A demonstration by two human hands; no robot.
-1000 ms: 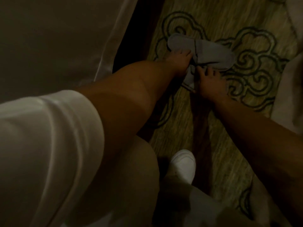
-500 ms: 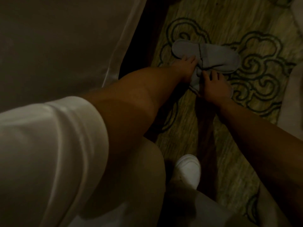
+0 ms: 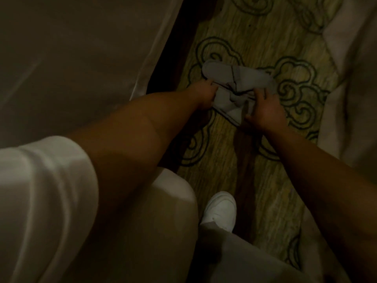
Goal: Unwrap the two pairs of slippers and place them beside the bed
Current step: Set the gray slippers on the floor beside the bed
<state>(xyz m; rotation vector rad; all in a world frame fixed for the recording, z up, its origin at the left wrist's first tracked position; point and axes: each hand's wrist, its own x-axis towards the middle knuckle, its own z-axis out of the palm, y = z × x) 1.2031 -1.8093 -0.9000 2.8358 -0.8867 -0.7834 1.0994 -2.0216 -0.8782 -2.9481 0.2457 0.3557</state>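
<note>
A pale grey slipper (image 3: 236,75) lies flat on the patterned carpet (image 3: 255,37), close to the edge of the bed (image 3: 81,58) at the left. A second grey slipper (image 3: 230,105) sits just in front of it, crumpled and lifted between my hands. My left hand (image 3: 204,93) grips its left side with curled fingers. My right hand (image 3: 263,107) holds its right side, thumb near the slipper's lower corner. The room is dim and no wrapper shows.
The bed's white sheet hangs down at the left over a dark gap (image 3: 183,48). More white bedding (image 3: 355,78) drapes at the right edge. My white shoe (image 3: 221,209) and light trouser legs stand on the carpet below the hands.
Both hands have closed on the nearer slipper and raised it off the carpet, bunching it. The view has shifted slightly, showing more carpet above the slippers.
</note>
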